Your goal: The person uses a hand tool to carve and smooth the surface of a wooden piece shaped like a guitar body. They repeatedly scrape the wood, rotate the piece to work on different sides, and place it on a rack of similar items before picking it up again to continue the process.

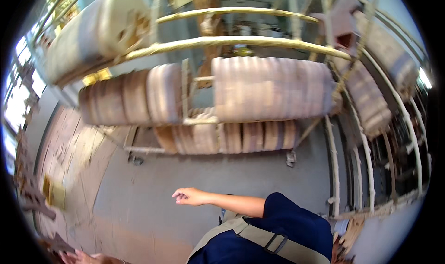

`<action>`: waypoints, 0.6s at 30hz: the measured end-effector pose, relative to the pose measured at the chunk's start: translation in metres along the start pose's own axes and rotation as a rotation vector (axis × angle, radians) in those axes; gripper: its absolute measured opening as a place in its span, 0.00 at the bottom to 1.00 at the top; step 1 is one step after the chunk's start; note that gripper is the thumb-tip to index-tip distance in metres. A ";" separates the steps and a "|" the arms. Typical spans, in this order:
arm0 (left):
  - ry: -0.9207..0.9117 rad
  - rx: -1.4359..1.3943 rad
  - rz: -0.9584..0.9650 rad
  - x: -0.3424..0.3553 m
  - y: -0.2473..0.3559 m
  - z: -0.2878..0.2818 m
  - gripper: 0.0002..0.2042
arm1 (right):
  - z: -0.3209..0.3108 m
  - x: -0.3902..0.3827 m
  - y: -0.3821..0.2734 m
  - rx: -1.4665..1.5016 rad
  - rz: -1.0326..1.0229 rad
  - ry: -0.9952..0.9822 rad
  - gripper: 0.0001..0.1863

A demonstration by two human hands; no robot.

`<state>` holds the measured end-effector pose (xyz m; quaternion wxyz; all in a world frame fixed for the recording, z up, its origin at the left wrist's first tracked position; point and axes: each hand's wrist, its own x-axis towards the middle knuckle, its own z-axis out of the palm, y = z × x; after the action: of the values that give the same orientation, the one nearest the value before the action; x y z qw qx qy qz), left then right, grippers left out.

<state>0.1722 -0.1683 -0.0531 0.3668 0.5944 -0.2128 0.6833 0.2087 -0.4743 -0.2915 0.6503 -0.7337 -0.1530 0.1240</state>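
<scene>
Right hand (193,197) stretches leftward, fingers (180,194) loosely curled, empty; left hand's (81,257) grip unclear.

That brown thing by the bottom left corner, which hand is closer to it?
Left. The left hand is right beside the brown thing, though I can't tell if they touch. The right hand is well off to its right, above the grey floor.
</scene>
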 end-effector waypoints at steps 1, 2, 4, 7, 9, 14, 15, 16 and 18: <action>-0.072 0.106 0.006 -0.002 0.019 0.036 0.25 | -0.028 -0.016 -0.002 0.036 -0.008 0.099 0.18; -0.160 0.154 0.004 0.012 0.037 0.075 0.17 | -0.048 -0.046 -0.019 0.073 -0.006 0.257 0.18; -0.246 0.064 -0.059 -0.006 0.090 0.131 0.21 | -0.098 -0.094 -0.015 0.205 -0.058 0.384 0.16; -0.465 -0.468 -0.233 -0.035 0.200 0.252 0.24 | -0.183 -0.172 -0.013 0.361 -0.136 0.594 0.15; -0.670 -0.763 -0.302 -0.048 0.291 0.335 0.24 | -0.235 -0.228 -0.007 0.352 -0.169 0.756 0.13; -0.915 -1.087 -0.124 -0.053 0.471 0.530 0.26 | -0.353 -0.350 0.006 0.285 -0.075 0.879 0.12; -0.933 -1.130 -0.191 -0.045 0.517 0.571 0.29 | -0.371 -0.378 -0.001 0.242 -0.102 0.916 0.12; -0.927 -1.127 -0.200 -0.038 0.554 0.612 0.32 | -0.384 -0.401 -0.010 0.235 -0.117 0.982 0.12; -0.655 -0.815 0.137 -0.020 0.595 0.698 0.37 | -0.407 -0.430 -0.020 0.228 -0.160 1.055 0.11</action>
<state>0.1824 -1.0617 0.1558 0.4371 0.5706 -0.6031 0.3460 -0.0340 -1.0109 -0.2286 0.7215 -0.6073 0.1531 -0.2953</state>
